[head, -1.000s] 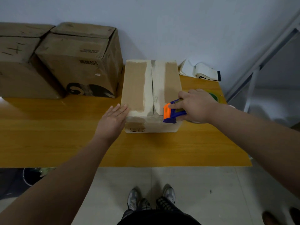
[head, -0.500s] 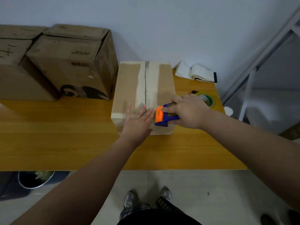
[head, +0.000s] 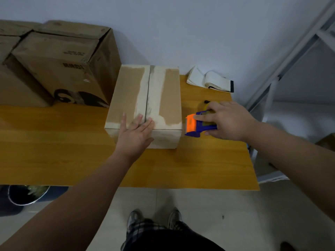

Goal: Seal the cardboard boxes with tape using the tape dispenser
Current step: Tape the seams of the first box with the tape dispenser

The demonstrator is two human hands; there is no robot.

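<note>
From the head camera, a small brown cardboard box (head: 168, 91) stands on a yellow wooden table (head: 54, 142). Its top flaps are closed. A dark centre seam runs away from the person, with pale, worn strips along both sides of it and across the near edge.

The left hand (head: 135, 136) lies flat on the near top edge of the box, fingers straight and spread across the seam.

The right hand (head: 228, 122) curls over a blue and orange plastic tape dispenser (head: 197, 125), gripping its body from above. The dispenser sits low over the table just beside the box's near right corner, orange end towards the box. Whether it touches the box cannot be told.

Two larger brown cardboard boxes (head: 59, 69) stand to the left against the wall.
</note>
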